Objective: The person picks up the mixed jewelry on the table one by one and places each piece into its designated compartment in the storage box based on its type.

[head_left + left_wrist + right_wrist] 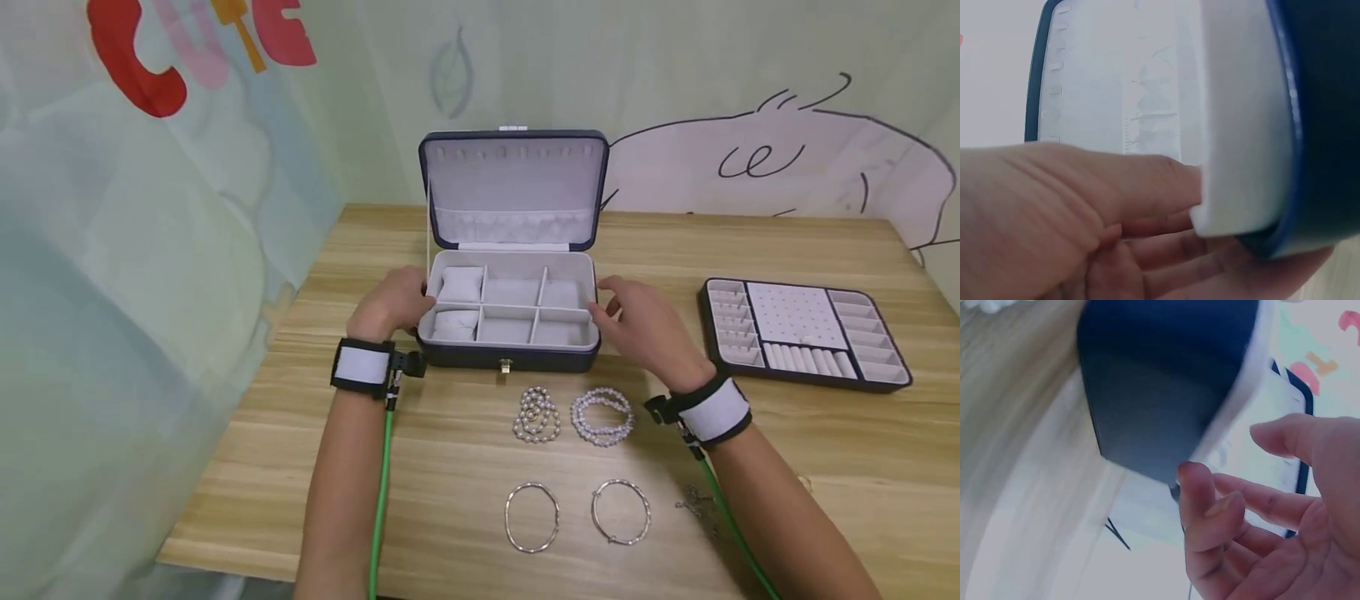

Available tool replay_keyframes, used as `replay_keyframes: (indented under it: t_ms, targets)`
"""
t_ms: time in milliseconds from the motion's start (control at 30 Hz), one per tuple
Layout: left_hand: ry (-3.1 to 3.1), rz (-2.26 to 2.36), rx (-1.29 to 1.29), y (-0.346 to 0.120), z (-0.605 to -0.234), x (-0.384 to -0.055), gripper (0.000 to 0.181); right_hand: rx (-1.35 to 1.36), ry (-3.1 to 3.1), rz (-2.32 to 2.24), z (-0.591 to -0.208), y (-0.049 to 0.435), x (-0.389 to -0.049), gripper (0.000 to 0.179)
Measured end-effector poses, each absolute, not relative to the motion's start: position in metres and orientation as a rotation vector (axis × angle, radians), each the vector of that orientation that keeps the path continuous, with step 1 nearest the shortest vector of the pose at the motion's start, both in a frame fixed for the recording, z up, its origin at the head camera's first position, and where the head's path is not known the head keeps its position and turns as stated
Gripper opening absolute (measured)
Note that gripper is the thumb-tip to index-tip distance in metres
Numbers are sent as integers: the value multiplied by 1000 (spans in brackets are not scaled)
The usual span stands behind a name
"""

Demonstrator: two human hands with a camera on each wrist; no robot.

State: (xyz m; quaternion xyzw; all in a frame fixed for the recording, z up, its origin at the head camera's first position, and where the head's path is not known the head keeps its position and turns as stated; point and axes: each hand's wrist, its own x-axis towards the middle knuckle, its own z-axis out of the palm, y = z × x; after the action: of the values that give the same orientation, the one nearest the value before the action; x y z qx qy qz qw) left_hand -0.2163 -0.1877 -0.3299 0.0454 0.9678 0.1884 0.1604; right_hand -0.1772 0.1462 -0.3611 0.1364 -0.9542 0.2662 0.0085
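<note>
Jewellery box [465, 357]: one, centre of frame. Compartments [512, 292] inside: six, two rows of three. Cushions [462, 284]: two, both in left column. Clasp [506, 366] on front: one. Separate tray [798, 304]: one, right of frame. Pearl clusters [531, 412]: two, lower centre; strands per cluster not countable. Bangles [507, 517]: two, lower centre. Fine silver pieces [696, 493], lower right: number unclear. Left hand [388, 302] plus right hand [637, 321]: two. Wrist straps [362, 365]: two. Green cables [381, 500]: two. Wall letters [161, 96]: four, upper left.
</note>
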Motion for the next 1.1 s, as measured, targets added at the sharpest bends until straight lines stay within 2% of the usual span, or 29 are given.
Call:
replay_keyframes:
  t_ms: [233, 467, 667, 800, 967, 1100]
  targets:
    - [2788, 490, 136, -186, -323, -211, 29, 410, -2959, 818, -347, 175, -163, 39]
    - [2863, 441, 107, -178, -313, -204, 29, 426, -2990, 803, -347, 194, -154, 34]
    - [2973, 307, 120, -155, -305, -193, 37, 485, -3060, 724, -353, 209, -141, 25]
    - [3122, 133, 128, -126, -307, -182, 44, 406, -3037, 674, -357, 233, -134, 25]
    - [3347, 96, 309, -81, -323, -174, 38, 155, -2997, 674, -361, 271, -128, 29]
    - [3347, 207, 614, -47, -334, -170, 32, -49, -2967, 687, -364, 297, -127, 34]
